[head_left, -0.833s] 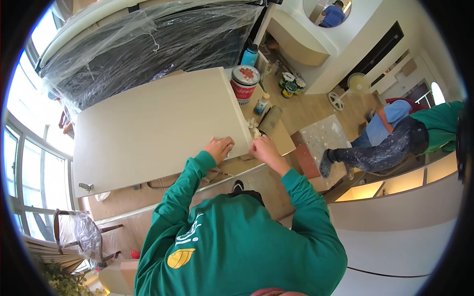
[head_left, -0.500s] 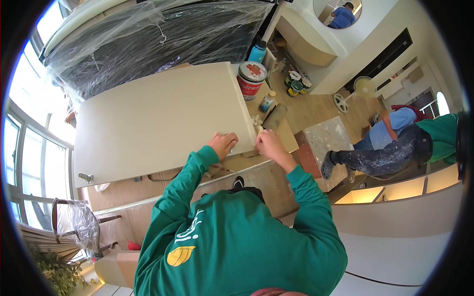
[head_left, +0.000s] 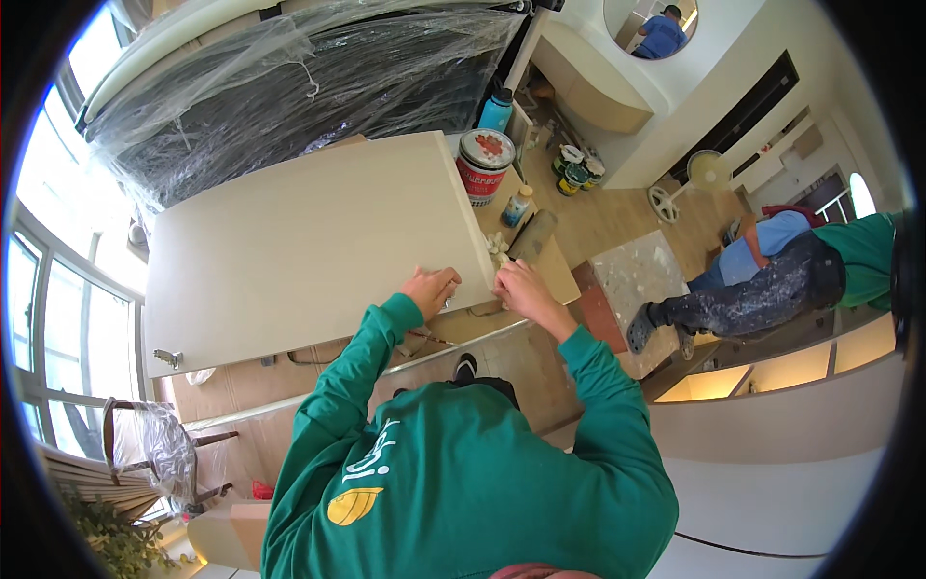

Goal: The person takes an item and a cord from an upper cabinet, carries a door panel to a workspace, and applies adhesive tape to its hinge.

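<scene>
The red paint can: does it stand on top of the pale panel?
No, the red paint can stands beside the pale panel, just past its right-hand edge.

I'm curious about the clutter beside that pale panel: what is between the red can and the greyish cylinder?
A small bottle stands between the red can and the greyish cylinder; the head view shows it.

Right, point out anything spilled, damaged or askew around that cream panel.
Two things stand out right of the cream panel. The grey board by the co-worker's clog carries pale splatters, like spilled paint. The paint can has red blotches on its lid, perhaps drips or print. Nothing looks clearly broken.
</scene>
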### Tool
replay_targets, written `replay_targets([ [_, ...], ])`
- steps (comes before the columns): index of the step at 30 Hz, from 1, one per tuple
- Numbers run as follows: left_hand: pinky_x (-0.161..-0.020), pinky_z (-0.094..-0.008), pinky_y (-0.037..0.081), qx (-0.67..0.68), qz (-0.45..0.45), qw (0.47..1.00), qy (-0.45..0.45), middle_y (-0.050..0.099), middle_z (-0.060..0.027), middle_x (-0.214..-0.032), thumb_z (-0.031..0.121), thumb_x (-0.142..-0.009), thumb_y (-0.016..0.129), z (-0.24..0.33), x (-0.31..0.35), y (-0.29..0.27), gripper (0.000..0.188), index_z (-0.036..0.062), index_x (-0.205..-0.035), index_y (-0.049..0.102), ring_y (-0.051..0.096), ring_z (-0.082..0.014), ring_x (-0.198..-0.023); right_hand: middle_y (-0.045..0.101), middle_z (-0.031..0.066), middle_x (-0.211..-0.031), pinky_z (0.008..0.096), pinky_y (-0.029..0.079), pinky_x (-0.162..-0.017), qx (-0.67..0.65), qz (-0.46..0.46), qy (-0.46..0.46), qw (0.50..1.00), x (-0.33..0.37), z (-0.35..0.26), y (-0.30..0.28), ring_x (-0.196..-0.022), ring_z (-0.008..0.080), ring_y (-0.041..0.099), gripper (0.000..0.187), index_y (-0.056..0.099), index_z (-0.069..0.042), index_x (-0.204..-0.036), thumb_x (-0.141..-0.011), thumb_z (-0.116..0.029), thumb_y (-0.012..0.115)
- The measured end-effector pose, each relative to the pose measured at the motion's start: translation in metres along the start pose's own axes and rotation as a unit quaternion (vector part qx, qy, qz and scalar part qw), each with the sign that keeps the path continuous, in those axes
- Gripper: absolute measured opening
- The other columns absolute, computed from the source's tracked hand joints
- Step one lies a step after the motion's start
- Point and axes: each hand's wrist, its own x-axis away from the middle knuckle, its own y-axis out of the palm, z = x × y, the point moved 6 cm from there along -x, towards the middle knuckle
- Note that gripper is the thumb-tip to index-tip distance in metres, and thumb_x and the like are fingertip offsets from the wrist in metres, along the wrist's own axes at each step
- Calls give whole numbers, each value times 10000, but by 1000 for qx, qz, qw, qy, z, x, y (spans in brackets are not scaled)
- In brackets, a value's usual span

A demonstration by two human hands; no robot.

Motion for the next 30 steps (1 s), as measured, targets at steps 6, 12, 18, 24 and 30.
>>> replay_targets([
  [6,-976,-499,371,13,-47,999,-20,705,-37,-910,235,-1008,438,1,-1,3,237,159,-1204,547,671,-249,-887,565,101,-986,427,414,-828,108,-13,-92,990,-12,2,-8,-1022,288,527,138,608,-67,-885,-827,-172,676],
  [12,-1038,-512,348,-25,-53,997,-55,708,-40,-942,254,-1009,443,3,6,4,245,184,-1221,544,660,-270,-929,539,101,-963,426,406,-826,180,35,-148,972,-59,-12,-75,-999,283,520,157,592,-52,-897,-817,-163,669],
  [18,-1005,-451,389,-28,-30,998,-43,711,-57,-977,281,-1009,449,6,5,-4,254,182,-1220,550,636,-308,-941,548,85,-978,411,414,-822,257,100,-225,934,-130,-4,-117,-1007,270,520,154,601,-59,-900,-796,-148,671],
  [24,-1042,-465,367,-22,-28,997,-74,713,-47,-966,268,-1008,453,5,5,-1,245,187,-1213,560,655,-279,-926,567,67,-974,405,416,-825,355,124,-239,896,-214,8,-182,-1004,250,531,153,626,-83,-914,-804,-182,665],
  [30,-1114,-522,302,9,-20,996,-85,710,-19,-966,261,-1008,474,6,5,-4,237,189,-1214,568,672,-248,-956,572,60,-991,409,413,-828,375,194,-230,877,-288,27,-233,-1019,245,538,166,626,-99,-926,-830,-227,670],
])
